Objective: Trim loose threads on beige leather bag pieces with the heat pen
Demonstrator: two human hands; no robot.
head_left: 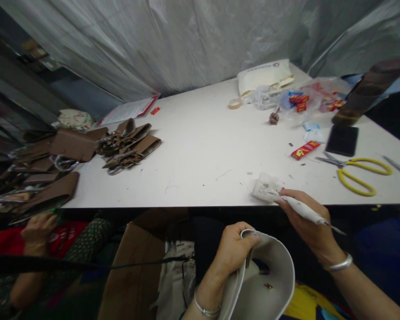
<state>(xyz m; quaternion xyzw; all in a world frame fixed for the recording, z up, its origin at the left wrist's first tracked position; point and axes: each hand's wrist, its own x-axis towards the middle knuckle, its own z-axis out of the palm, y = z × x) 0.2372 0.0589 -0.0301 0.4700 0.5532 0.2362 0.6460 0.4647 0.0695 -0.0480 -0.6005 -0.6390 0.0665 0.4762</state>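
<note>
My left hand [235, 249] grips the rim of a pale grey bag [282, 271], its thumb over the edge and its opening turned up toward me. A small gold-coloured metal piece [268, 286] shows on the inside of the bag. In my right hand [308, 218] is a white-wrapped tool [303, 210] with a thin pointed end toward the lower right; its exact kind is not clear. The fingertips of that hand are at a small clear plastic packet [266, 187] on the table's front edge. What the packet holds is hard to make out.
On the white table [193, 151] lie yellow-handled scissors [360, 173], a red box [305, 150], a black phone [342, 140], a tape roll [234, 104] and brown bags [130, 144]. A co-worker's hand [40, 229] is at left, beside a cardboard box [130, 266].
</note>
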